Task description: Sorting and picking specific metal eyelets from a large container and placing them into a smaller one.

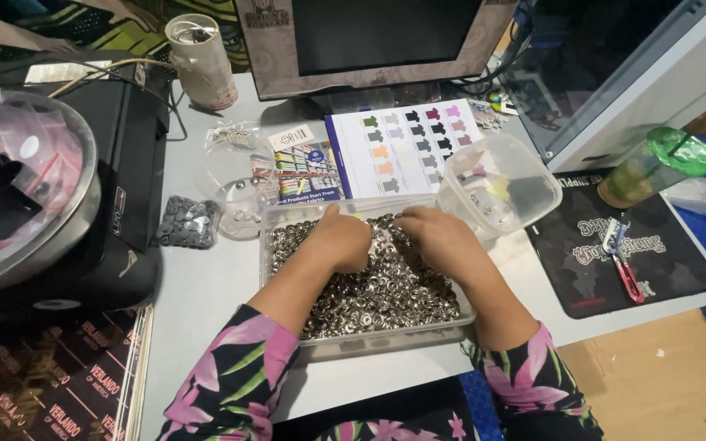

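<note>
Near edge: the desk (206, 286) front rim runs under both flowered sleeves; a bare strip of it shows left of the tray.
Tray: a clear rectangular plastic tray (386, 341) sits close to that rim, filled with small silver metal rings (386, 286).
Left hand: the left hand (341, 239) lies knuckles up on the rings at the tray's far left part, fingers curled under; what they pinch, if anything, cannot be told.
Right hand: the right hand (439, 237) rests on the rings just beside the left, fingers bent down into the heap, their tips hidden.
Right side: a clear tub (496, 184) leans tilted over the tray's far right corner; beyond it a dark mat (655, 269) carries red-handled pliers (623, 265), with a green-lidded bottle (655, 166) at its far edge.
Left side: a black machine (124, 188) crowds the desk's left edge; a pile of grey pieces (185, 222) lies beside it.
Far: a colour chart sheet (402, 151) lies behind the tray, then a monitor (377, 45) and a pale cup (202, 61).
</note>
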